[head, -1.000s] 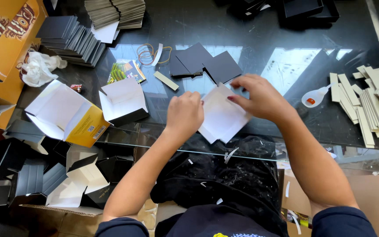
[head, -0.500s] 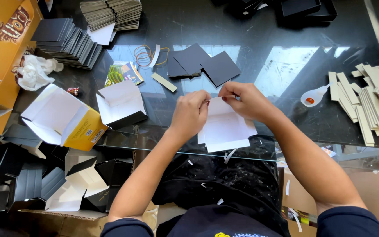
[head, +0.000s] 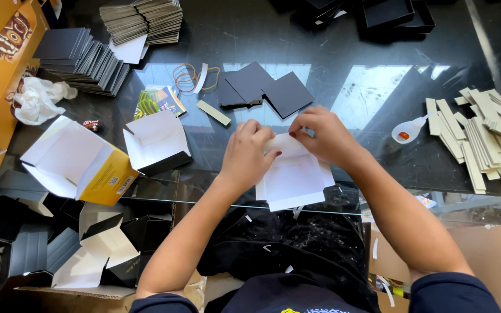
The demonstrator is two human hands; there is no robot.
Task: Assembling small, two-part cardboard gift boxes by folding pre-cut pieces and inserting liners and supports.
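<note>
- While both hands worked at the near edge of the glass counter (head: 343,46), the head view showed a white sheet of card (head: 293,179) lying flat there, its lower edge just past the counter's rim.
- The left hand (head: 249,153) rested on the sheet's left upper part, fingers curled down and pressed narrow onto the card.
- The right hand (head: 323,134) sat at the sheet's top edge, its fingers pinched close on a folded flap of the same card; the two hands nearly touched.
- Just beyond the hands lay a few black squares (head: 268,90) overlapping one another, and left of them a tan strip (head: 213,112) and some rubber bands (head: 188,75).
- To the left of the left hand stood an open box, white inside and black outside (head: 156,142), and further left a larger open box with yellow sides (head: 79,162).
- A stack of dark flat cards (head: 82,58) and a second grey stack (head: 143,20) sat at the far left, with crumpled white plastic (head: 39,98) near them.
- On the right, well apart from the hands, a heap of pale cardboard strips (head: 482,139) lay beside a small white spoon (head: 407,130) with a red spot in it.
- Black trays (head: 398,14) stood at the far edge.
- Below the counter, folded black and white boxes (head: 88,249) were piled at the left.
</note>
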